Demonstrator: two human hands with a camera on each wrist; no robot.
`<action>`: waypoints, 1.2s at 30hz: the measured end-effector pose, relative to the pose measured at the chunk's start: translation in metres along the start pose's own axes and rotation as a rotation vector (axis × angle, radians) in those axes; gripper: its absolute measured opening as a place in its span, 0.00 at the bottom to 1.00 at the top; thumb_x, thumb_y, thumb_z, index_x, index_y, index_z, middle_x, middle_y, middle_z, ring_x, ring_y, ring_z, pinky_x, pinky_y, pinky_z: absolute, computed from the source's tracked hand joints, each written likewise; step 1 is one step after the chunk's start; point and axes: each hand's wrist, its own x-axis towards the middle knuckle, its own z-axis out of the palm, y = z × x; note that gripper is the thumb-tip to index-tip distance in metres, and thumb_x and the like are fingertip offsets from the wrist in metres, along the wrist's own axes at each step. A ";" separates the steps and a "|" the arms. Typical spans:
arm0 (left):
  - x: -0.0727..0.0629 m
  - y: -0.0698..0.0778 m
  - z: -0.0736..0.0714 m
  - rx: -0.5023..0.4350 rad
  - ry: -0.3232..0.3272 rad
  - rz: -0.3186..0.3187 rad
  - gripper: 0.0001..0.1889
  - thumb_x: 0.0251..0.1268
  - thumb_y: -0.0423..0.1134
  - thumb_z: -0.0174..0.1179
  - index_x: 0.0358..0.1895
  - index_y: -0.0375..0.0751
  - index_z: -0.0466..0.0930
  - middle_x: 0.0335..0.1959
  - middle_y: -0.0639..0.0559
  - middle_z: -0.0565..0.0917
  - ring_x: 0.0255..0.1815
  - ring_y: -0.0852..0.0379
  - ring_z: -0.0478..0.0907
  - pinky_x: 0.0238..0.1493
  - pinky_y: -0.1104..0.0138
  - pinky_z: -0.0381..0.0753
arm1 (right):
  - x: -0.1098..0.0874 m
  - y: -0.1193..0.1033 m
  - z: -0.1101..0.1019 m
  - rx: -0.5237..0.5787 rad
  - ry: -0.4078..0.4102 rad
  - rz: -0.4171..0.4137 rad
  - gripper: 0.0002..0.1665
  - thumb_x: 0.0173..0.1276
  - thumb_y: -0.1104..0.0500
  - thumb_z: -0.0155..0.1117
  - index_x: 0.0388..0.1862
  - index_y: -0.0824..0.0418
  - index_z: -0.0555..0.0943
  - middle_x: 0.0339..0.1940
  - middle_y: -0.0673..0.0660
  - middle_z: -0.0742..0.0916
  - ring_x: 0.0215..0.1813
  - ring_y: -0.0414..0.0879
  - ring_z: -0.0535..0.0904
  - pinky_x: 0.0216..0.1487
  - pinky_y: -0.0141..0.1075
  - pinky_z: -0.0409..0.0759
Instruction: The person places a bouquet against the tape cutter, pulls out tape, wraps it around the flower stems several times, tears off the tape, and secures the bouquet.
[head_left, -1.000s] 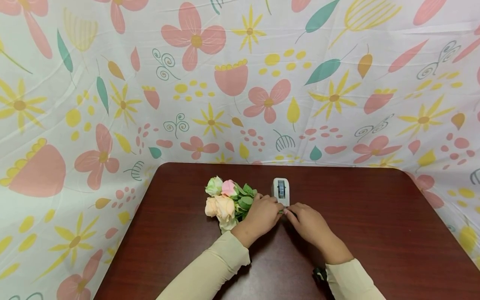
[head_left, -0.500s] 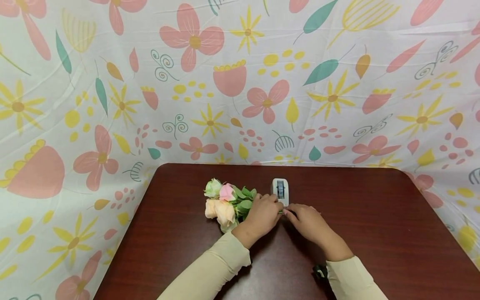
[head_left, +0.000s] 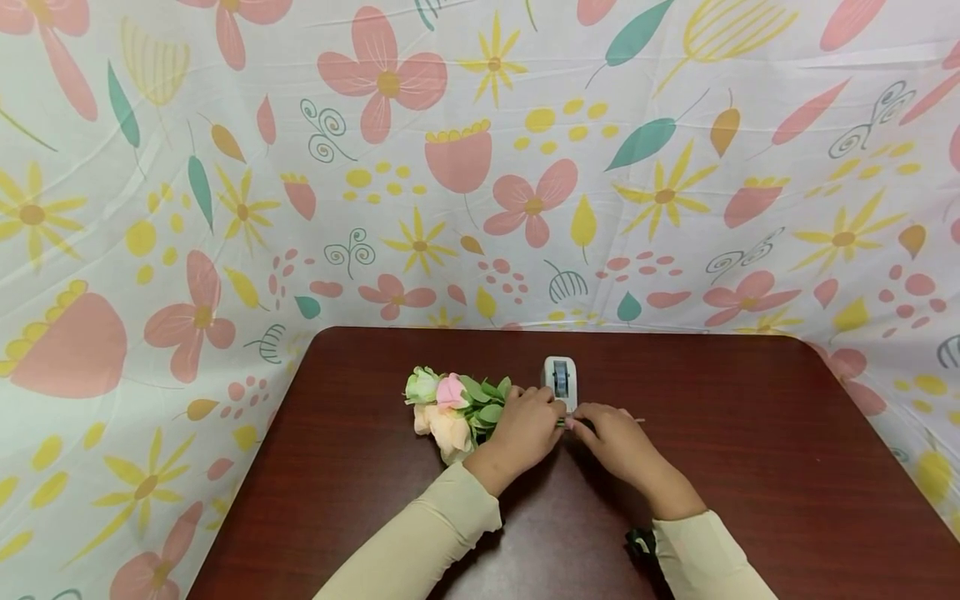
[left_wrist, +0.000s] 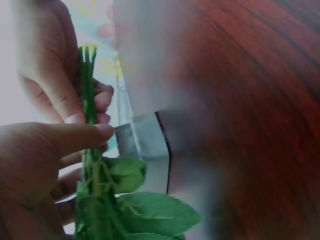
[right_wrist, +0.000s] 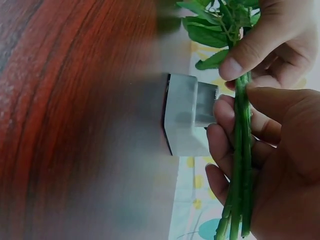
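A bunch of flowers lies sideways over the table, with a peach rose (head_left: 448,431), a pink rose (head_left: 452,390) and a pale green-white rose (head_left: 422,385) at its left end. My left hand (head_left: 525,429) grips the green stems (left_wrist: 86,87) just below the leaves (left_wrist: 155,212). Close beside it, my right hand (head_left: 618,446) holds the lower stems, fingers curled around them in the right wrist view, where the cut ends (right_wrist: 232,227) stick out past the palm. Right behind both hands stands a white tape dispenser (head_left: 561,379) with a roll in it.
The dark red-brown table (head_left: 750,433) reaches back to a flower-printed cloth (head_left: 480,192) that hangs behind and to the left. A small black object (head_left: 640,543) is at the right wrist, by the sleeve.
The flower heads have turned slightly, the pale rose shifting down and left. A thin stem end now shows beyond the right hand. Both hands stay nearly in place; the dispenser has not moved.
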 end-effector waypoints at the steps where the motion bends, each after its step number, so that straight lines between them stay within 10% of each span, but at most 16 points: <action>1: 0.000 0.000 -0.001 -0.003 -0.009 -0.006 0.10 0.70 0.53 0.63 0.49 0.59 0.85 0.44 0.59 0.82 0.43 0.57 0.78 0.46 0.61 0.68 | 0.000 0.000 0.000 0.000 0.005 -0.008 0.05 0.76 0.54 0.61 0.39 0.51 0.83 0.38 0.49 0.88 0.43 0.46 0.84 0.51 0.54 0.75; 18: 0.003 0.003 -0.009 -0.053 -0.126 -0.081 0.12 0.74 0.54 0.58 0.49 0.58 0.87 0.43 0.59 0.85 0.40 0.57 0.76 0.43 0.60 0.65 | 0.001 0.002 0.003 0.032 0.033 -0.008 0.03 0.73 0.54 0.64 0.39 0.50 0.83 0.40 0.48 0.88 0.46 0.48 0.85 0.55 0.56 0.73; 36: 0.006 0.001 -0.015 -0.066 -0.198 -0.076 0.12 0.76 0.51 0.56 0.52 0.58 0.86 0.43 0.59 0.89 0.44 0.56 0.81 0.60 0.51 0.71 | 0.002 0.005 0.009 0.051 0.136 -0.034 0.03 0.70 0.56 0.68 0.41 0.53 0.84 0.40 0.51 0.89 0.49 0.52 0.85 0.56 0.56 0.73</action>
